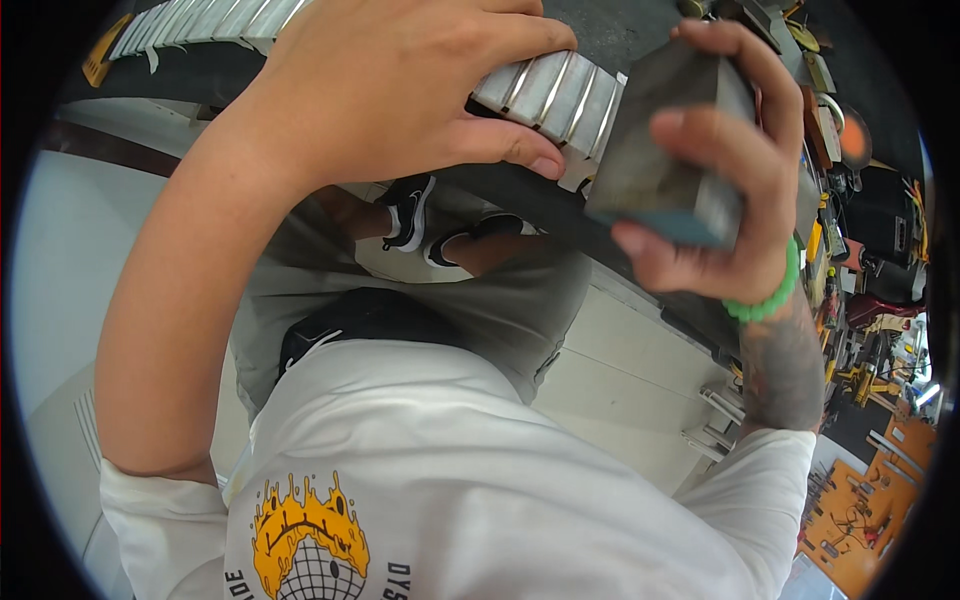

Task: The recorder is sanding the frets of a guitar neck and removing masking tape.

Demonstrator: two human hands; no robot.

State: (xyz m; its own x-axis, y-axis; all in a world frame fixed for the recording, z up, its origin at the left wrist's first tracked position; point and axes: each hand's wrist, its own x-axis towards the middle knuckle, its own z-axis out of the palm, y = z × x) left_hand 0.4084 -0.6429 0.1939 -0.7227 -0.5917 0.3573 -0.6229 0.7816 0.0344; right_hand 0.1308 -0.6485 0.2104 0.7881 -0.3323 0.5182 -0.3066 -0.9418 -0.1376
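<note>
White shirt (450, 440) fills the lower view, closest to the lens, yellow-and-black graphic (312, 535) on the chest.

Main item: block (630, 160), grey, box-shaped, up in the right hand (760, 190). Held tilted over the right end of the bars (565, 95), just in front of them from this angle. Can't tell if the two touch. Right fingers are clamped on the block: thumb at the lower edge, one finger across the face, one over the top. Block and those fingers are a bit blurred. Lower face has a blue-green tint.

Bars: silvery, side by side in a row, narrow dark gaps between some. Left hand (420, 85) is laid over them, thumb along the near edge, index reaching over the far edge. So fingers are apart, straddling the row; can't tell if they squeeze. Rest of that hand's underside is hidden. More silvery bars (205, 22) show past the left forearm, upper left, with a yellow piece (101, 52) at the end. Can't tell if it's one continuous row; the arm covers the middle.

All of it sits on the dark counter (625, 38). Green bead bracelet (770, 300) on the right wrist. Below the counter edge: black shoes (408, 215), grey trousers (535, 320), pale floor (615, 375). Far right: tool clutter (850, 330), then an orange board (865, 515) with tools on it.
</note>
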